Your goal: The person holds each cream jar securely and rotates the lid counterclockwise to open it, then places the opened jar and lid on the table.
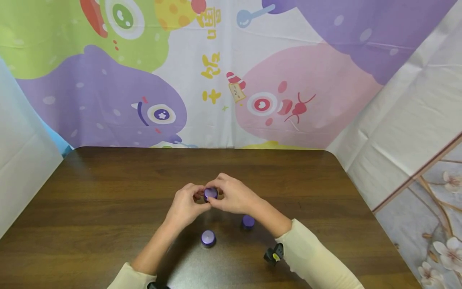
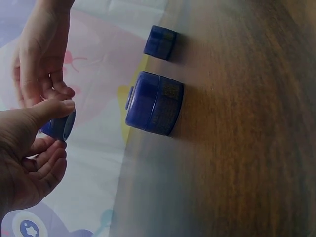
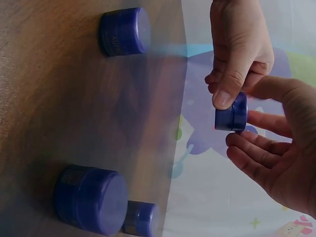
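Note:
Both hands hold one small purple cream jar (image 1: 210, 194) over the table. My left hand (image 1: 185, 205) pinches its lower part, with the thumb across its side in the right wrist view, where the jar (image 3: 232, 113) lies sideways. The thumb and fingers of my right hand (image 1: 232, 194) grip it round the lid end. In the left wrist view the jar (image 2: 60, 126) is partly covered by the left thumb. Nearer my body, a cream jar with a pale lilac lid (image 1: 208, 238) stands on the table. Another purple-lidded jar (image 1: 248, 222) stands beside the right forearm.
Brown wooden table (image 1: 90, 224) spreads under the hands. In the right wrist view a large jar (image 3: 91, 200), a smaller jar (image 3: 141, 217) behind it and a lettered jar (image 3: 123, 32) stand apart. A cartoon-printed cloth (image 1: 202, 128) hangs behind the far edge.

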`<state>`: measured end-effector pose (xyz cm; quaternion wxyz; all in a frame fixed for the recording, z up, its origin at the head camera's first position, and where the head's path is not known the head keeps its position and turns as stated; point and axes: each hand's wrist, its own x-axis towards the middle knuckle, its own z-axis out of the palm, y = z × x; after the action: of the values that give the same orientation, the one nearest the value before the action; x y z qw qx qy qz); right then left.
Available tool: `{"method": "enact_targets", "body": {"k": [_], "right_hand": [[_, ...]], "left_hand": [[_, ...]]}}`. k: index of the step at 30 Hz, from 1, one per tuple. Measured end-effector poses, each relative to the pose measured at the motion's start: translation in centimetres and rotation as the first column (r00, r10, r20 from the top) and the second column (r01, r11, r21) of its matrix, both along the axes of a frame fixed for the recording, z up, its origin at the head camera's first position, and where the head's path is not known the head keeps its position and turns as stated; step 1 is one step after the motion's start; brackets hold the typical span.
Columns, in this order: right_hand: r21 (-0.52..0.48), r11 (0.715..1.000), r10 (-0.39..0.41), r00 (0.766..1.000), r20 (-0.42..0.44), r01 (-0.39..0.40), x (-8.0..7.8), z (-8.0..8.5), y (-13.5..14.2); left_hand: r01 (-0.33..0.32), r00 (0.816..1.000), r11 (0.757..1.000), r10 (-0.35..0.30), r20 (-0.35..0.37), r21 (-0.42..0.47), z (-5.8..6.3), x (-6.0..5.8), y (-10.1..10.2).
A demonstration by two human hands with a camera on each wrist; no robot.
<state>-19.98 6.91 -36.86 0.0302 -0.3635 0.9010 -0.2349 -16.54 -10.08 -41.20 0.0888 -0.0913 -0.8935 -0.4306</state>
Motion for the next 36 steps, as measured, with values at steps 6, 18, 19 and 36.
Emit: {"method": "enact_targets", "body": {"k": [6, 18, 19, 36], "right_hand": [[-0.013, 0.996, -0.088, 0.996, -0.026, 0.088, 0.07, -0.16, -0.17], [0.033, 0.999, 0.020, 1.000, -0.012, -0.019, 0.22, 0.04, 0.08], [0.028, 1.000, 0.011, 1.000, -0.016, -0.011, 0.25, 0.06, 0.10], [0.018, 1.000, 0.023, 0.999, -0.029, -0.023, 0.10, 0.15, 0.10]], "left_hand": [[-0.004, 1.000, 1.000, 0.004, 0.015, -0.007, 0.05, 0.24, -0.04], [-0.004, 1.000, 1.000, 0.004, -0.003, -0.002, -0.14, 0.17, 0.25], [-0.005, 1.000, 1.000, 0.005, -0.002, -0.003, -0.16, 0.18, 0.25], [-0.011, 1.000, 1.000, 0.010, -0.014, -0.003, -0.14, 0.13, 0.27]]}}
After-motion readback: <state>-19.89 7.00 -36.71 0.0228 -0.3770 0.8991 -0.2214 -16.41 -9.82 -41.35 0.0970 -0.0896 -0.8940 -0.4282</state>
